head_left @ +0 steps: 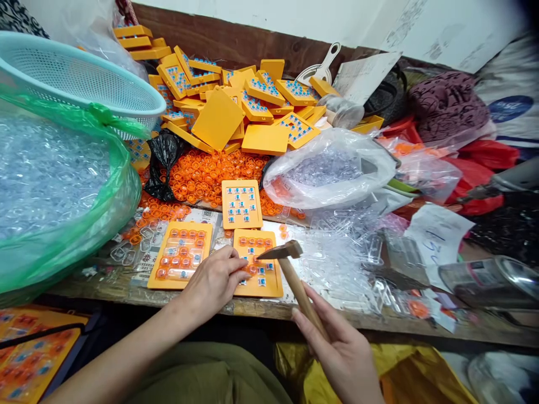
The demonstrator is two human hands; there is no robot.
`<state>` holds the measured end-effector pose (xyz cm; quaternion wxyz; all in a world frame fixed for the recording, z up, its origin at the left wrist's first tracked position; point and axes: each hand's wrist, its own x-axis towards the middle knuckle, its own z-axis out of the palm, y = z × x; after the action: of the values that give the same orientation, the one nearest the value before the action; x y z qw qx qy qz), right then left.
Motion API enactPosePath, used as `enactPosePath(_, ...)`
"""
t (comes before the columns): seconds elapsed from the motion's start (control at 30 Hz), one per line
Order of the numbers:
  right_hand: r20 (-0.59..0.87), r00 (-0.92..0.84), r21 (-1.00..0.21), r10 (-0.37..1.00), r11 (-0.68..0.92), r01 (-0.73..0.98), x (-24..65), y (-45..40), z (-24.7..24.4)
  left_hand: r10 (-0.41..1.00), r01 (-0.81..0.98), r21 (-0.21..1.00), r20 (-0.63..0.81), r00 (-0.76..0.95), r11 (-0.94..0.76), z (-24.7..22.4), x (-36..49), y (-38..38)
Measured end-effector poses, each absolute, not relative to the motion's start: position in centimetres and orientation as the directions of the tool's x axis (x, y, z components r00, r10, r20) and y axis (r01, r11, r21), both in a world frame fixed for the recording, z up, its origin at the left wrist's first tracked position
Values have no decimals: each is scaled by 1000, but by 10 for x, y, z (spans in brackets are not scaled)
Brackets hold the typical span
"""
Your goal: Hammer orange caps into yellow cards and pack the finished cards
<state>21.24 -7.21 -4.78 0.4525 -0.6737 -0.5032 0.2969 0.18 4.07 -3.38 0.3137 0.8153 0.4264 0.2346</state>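
Note:
My right hand (337, 342) is wrapped round the wooden handle of a hammer (301, 292), its metal head raised over a yellow board (273, 280). My left hand (217, 278) reaches over the same board's left side, thumb and forefinger pinched at an orange ring (252, 270). Orange rings line the board's top row, and blue pieces show lower down. To the left lies a second yellow board (155, 275) with orange rings and clear covers. Behind, a third yellow board (229, 221) holds only small blue pieces.
Orange rings (210, 174) are heaped behind the boards, below piled yellow boards (219, 118). A green bag (122, 191) and blue basket (155, 104) stand left. A white bag (328, 193), loose clear pieces (337, 241) and a metal can (488, 280) are right.

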Motion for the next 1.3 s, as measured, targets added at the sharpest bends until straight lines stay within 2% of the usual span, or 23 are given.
enactPosePath(0.1,259,96,-788,961,153,596,209,-71,-42,851,550,706,145,505,-447,-37,3,39)
enactPosePath(0.23,338,-96,-658,936,308,687,206,-71,-33,850,578,658,193,491,-483,-38,4,36)
enactPosePath(0.4,405,10,-662,914,285,693,203,-75,-25,864,638,609,171,474,-471,-37,4,36)
enactPosePath(0.6,251,-59,-689,966,221,690,201,-74,-33,879,627,650,143,454,-429,-34,7,37)
enactPosePath(0.7,266,30,-738,964,184,649,201,-73,-36,881,634,658,98,463,-406,-31,4,38)
enactPosePath(0.8,214,217,-808,953,48,587,203,-74,-34,896,658,645,99,433,-388,-26,-4,50)
enactPosePath(0.87,137,346,-855,928,-65,515,205,-73,-33,913,718,575,146,381,-392,-24,-10,66)
enactPosePath(0.97,4,475,-915,880,-188,356,204,-70,-32,892,815,366,140,430,-450,-23,-12,90)
enactPosePath(1.07,-66,532,-941,844,-230,248,200,-68,-32,862,832,230,81,500,-505,-25,-5,102)
enactPosePath(1.3,-59,553,-951,831,-216,223,196,-72,-36,845,824,187,103,525,-535,-27,-3,91)
